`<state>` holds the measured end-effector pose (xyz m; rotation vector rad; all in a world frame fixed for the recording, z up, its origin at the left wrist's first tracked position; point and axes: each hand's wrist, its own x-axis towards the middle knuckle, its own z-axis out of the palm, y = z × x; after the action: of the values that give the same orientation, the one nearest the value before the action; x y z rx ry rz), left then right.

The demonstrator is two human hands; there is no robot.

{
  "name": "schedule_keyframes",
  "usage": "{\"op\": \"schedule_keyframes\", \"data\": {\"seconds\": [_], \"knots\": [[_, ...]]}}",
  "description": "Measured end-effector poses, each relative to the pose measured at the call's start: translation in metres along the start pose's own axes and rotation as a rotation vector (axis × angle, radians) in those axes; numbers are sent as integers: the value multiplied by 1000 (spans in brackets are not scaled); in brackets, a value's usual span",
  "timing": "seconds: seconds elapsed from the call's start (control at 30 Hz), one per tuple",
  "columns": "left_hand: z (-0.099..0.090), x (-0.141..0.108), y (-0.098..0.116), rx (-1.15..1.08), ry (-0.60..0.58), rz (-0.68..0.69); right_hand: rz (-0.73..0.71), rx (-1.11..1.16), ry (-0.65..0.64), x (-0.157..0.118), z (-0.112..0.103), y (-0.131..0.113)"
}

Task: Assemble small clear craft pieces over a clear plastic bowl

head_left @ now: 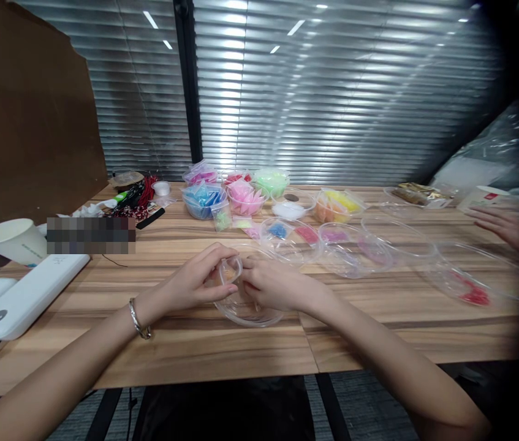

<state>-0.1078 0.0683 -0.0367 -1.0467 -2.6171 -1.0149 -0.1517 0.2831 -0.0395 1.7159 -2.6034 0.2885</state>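
My left hand [211, 275] pinches a small clear plastic bag [230, 269] between thumb and fingers, its mouth spread; a little orange material shows inside. Close against it is my right hand [271, 283], its fingers curled and pointing down; whatever they hold, if anything, is hidden. Both hands are over a round clear plastic bowl [259, 320] on the wooden table [185, 349]. Just beyond the right hand, clear round lids or dishes [292, 245] carry small blue and red packets.
At the back are tubs of blue pieces [203, 199], pink pieces [244, 196] and orange and yellow pieces [335, 205]. A paper cup [11, 239] and white power bank [29, 297] lie left. Another person's hand [500, 226] is at the right, near a dish with red bits [474, 294].
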Motion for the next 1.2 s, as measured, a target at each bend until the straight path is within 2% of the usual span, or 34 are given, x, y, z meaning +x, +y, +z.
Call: {"op": "schedule_keyframes", "data": {"seconds": [0.17, 0.27, 0.47, 0.77, 0.9, 1.03, 1.2], "knots": [[-1, 1, 2, 10, -20, 22, 124, -153, -27, -2, -4, -8], [-2, 1, 3, 12, -26, 48, 193, -217, -90, -3, -7, -13], [-2, -1, 3, 30, -60, 58, 143, -253, -215, -3, -19, -18], [-3, 0, -1, 23, -100, -9, 34, 181, -319, -6, -15, 1], [-4, -2, -4, -2, -141, -79, -36, 397, -400, -6, -21, 4], [-6, -2, -4, -50, -170, -150, -79, 475, -465, -6, -27, 4], [-8, -1, -3, -76, -167, -170, -84, 553, -468, -7, -26, 7]]}}
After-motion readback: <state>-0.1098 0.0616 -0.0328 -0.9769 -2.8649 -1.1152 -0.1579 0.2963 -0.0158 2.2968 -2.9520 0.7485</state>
